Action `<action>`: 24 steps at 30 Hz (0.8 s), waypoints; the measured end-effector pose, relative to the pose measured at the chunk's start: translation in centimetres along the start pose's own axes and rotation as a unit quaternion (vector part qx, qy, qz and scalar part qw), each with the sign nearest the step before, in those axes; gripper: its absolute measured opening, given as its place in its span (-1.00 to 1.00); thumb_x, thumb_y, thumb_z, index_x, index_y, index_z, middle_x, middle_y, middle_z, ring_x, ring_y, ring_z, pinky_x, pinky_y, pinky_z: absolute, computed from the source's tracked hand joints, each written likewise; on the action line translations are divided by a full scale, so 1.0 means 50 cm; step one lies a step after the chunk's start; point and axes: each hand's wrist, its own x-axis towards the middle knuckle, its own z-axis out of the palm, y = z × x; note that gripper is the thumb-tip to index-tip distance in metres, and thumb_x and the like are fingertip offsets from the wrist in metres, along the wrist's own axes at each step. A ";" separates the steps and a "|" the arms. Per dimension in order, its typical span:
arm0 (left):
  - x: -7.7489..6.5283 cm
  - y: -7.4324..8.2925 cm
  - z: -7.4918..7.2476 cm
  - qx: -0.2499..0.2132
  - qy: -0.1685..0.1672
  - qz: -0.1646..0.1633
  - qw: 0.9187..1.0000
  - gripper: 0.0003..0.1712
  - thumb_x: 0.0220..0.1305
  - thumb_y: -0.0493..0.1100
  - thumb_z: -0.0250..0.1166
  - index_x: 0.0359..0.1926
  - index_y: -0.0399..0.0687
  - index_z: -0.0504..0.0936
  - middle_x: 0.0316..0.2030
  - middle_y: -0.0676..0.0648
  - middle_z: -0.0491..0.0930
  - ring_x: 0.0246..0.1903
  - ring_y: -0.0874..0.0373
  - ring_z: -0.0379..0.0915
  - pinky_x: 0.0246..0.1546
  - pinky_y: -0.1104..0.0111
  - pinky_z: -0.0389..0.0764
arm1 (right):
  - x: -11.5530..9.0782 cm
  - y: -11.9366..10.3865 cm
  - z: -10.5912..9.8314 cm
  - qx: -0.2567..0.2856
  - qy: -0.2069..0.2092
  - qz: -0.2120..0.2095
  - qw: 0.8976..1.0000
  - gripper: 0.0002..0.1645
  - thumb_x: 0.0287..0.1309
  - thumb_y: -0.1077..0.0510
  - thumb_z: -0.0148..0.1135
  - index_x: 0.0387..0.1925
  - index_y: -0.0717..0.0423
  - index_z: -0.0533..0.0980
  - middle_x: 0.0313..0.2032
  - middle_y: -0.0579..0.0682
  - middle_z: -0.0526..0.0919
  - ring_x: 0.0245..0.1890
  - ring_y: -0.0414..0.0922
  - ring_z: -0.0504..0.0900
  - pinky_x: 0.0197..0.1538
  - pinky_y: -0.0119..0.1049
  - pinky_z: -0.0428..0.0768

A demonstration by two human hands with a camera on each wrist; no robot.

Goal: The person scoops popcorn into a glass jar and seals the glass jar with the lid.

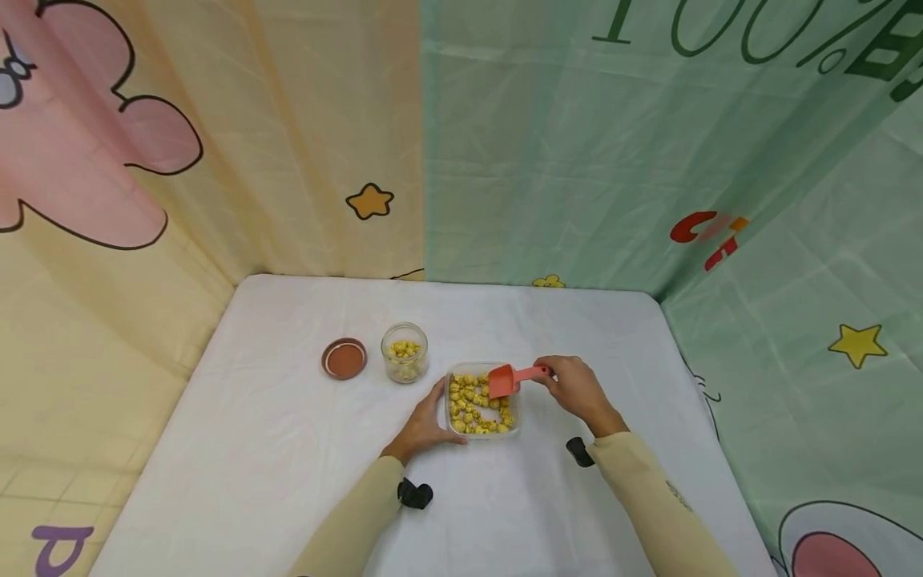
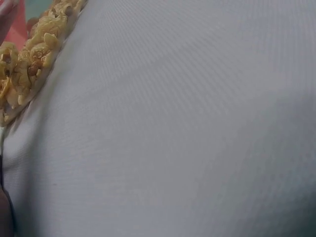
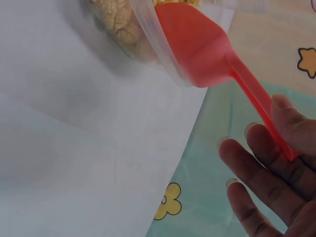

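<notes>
A clear plastic container (image 1: 517, 425) of yellow popcorn (image 1: 461, 398) sits mid-table. My left hand (image 1: 421, 425) grips its left side, thumb along the near edge and fingers toward the far corner. Over the container's far right part, my right hand (image 1: 577, 390) pinches a red scoop (image 1: 502, 381) by the end of its handle. The right wrist view shows thumb and index finger on the handle, the other fingers extended, and the scoop's bowl (image 3: 197, 44) at the container rim. Whether the bowl carries popcorn cannot be seen. Popcorn (image 2: 37, 54) fills the left wrist view's upper left corner.
Behind the container to the left stands an open glass jar (image 1: 405, 375) with some popcorn inside. Beside it lies a round brown lid (image 1: 344, 359). A white cloth (image 1: 288, 465) covers the table, and printed curtains (image 1: 541, 160) enclose its back and sides.
</notes>
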 end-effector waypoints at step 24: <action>0.003 -0.002 0.001 -0.009 0.002 -0.009 1.000 0.39 -0.29 -0.03 0.67 0.50 -0.12 -0.02 0.43 -0.24 0.11 0.42 -0.19 -0.02 0.40 -0.07 0.10 | 0.015 -0.023 0.022 -0.016 -0.031 0.043 0.998 -0.75 0.14 0.07 0.33 -0.26 0.19 0.66 -0.47 -0.05 0.65 -0.55 -0.18 0.44 -0.46 -0.35 0.51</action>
